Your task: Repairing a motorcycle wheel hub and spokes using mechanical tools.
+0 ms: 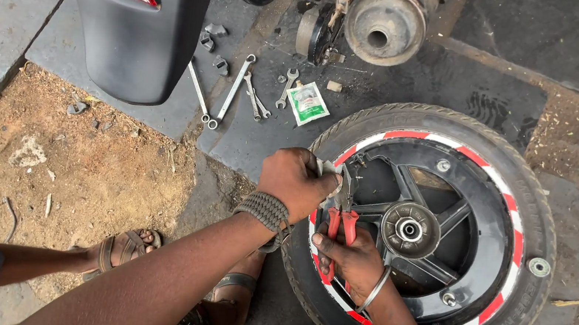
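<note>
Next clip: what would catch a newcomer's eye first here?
The black scooter wheel with red and white rim striping lies flat on the ground at right. At its left edge the right hand grips red-handled pliers, and the left hand presses just above. Spanners lie scattered on the dark mat behind.

One scooter wheel (437, 227) lies flat, with one pair of red-handled pliers (340, 230) on it. Four spanners (236, 88) lie on the mat beside one green-and-white sachet (307, 103). Two hands work at the rim, left hand (296, 180) and right hand (355, 260); two sandalled feet (129, 247) show below.
</note>
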